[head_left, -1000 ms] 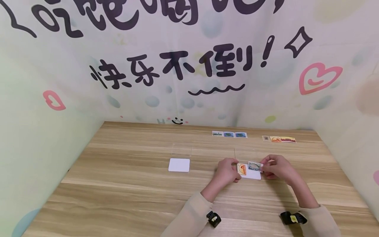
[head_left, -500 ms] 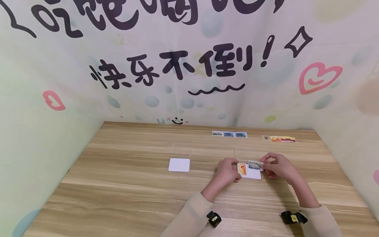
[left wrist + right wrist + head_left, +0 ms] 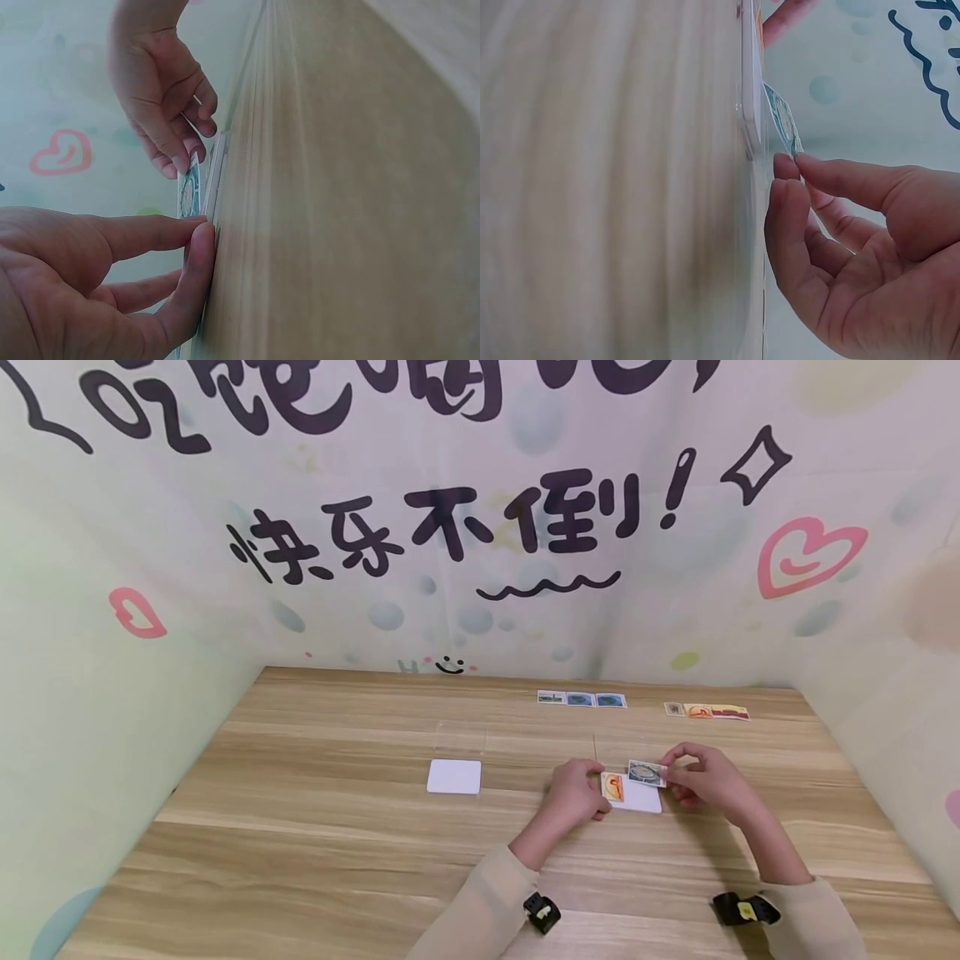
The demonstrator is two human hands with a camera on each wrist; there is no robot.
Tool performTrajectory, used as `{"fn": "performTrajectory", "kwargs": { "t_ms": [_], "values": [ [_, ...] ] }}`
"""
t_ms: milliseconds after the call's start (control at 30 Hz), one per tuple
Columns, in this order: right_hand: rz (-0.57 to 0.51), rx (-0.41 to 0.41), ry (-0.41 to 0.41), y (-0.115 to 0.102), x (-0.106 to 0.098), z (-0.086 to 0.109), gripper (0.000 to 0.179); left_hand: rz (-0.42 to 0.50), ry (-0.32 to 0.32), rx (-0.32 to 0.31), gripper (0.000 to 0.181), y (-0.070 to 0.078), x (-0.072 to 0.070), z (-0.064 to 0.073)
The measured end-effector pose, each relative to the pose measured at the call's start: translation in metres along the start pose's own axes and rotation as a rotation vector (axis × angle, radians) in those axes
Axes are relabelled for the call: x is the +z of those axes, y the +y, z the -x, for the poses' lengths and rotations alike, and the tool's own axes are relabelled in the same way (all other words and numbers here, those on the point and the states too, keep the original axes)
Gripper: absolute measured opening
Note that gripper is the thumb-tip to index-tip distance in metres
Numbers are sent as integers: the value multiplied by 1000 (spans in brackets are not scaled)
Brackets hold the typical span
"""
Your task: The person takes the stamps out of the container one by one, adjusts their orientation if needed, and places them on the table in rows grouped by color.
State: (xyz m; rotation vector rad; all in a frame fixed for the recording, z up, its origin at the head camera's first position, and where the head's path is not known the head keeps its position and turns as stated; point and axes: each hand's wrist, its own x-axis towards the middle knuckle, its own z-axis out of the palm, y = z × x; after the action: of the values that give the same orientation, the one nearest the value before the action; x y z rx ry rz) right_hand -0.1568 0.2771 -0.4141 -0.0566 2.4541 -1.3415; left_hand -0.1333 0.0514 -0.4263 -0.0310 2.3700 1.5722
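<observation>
My left hand (image 3: 574,792) pinches the left edge of a white card (image 3: 639,800) between thumb and fingers. On the card's left end lies an orange postage stamp (image 3: 613,787). From the right, my right hand (image 3: 705,781) pinches one corner of a grey-green postage stamp (image 3: 646,772) between thumb and forefinger. That stamp overlaps the card's far right part in the head view. In the right wrist view, the stamp (image 3: 781,118) slants away from the card's face, one end close to it.
A second white card (image 3: 453,777) lies to the left, with a clear plastic sheet (image 3: 461,738) behind it. Another clear sheet (image 3: 621,750) is behind the held card. At the back are a row of blue-green stamps (image 3: 581,699) and a row of orange-red ones (image 3: 708,712).
My right hand and the grey-green stamp have shifted slightly toward the back of the table. My left hand, the white card and the orange stamp stay where they were.
</observation>
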Motion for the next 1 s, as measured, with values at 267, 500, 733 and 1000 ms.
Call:
{"fn": "performTrajectory", "kwargs": {
  "t_ms": [267, 500, 733, 1000],
  "values": [
    [-10, -11, -1, 0, 0, -1, 22, -6, -1, 29, 51, -1, -1, -1],
    [-13, -19, 13, -1, 0, 0, 22, -5, -9, 62, 51, -4, -1, -2],
    [-21, -47, 60, 0, 0, -1, 25, 3, -10, 56, 51, -3, 0, -3],
    [-31, -65, 81, 1, -2, -1, 26, 4, -15, 59, 51, -2, -1, -2]
  ]
}}
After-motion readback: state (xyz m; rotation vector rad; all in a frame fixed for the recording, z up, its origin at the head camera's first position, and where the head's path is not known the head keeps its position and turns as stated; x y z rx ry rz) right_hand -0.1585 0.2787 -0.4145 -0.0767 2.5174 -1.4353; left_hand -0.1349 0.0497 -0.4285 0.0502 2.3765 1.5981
